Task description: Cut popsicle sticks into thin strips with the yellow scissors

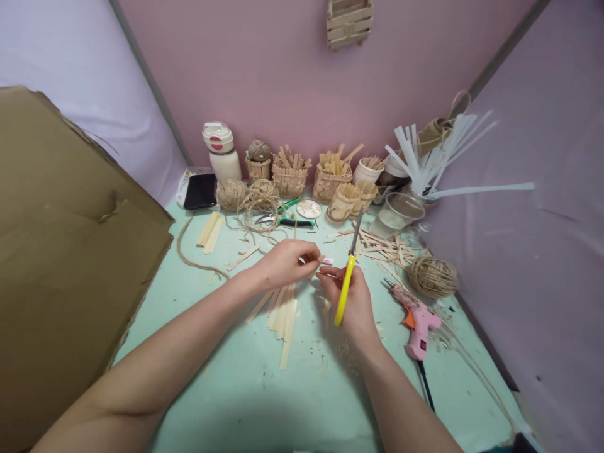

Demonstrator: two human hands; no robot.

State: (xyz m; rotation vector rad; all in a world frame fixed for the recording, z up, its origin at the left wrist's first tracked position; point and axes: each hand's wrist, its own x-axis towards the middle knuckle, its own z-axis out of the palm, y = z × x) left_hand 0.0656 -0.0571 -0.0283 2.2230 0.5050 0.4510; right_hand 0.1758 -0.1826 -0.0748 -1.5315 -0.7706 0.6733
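At the back, the left basket (289,184) and the right basket (331,187) are full of flat sticks (289,158), and a small pot (258,171) holds a string ball (258,150). Our left hand (295,259) pinches a tiny piece (321,258), too small to name, just beside our right hand (355,305), which grips a yellow-handled cutting tool (346,289). Near us, bare green table (264,406) lies between the cardboard (89,251) and the pink glue gun (419,321)
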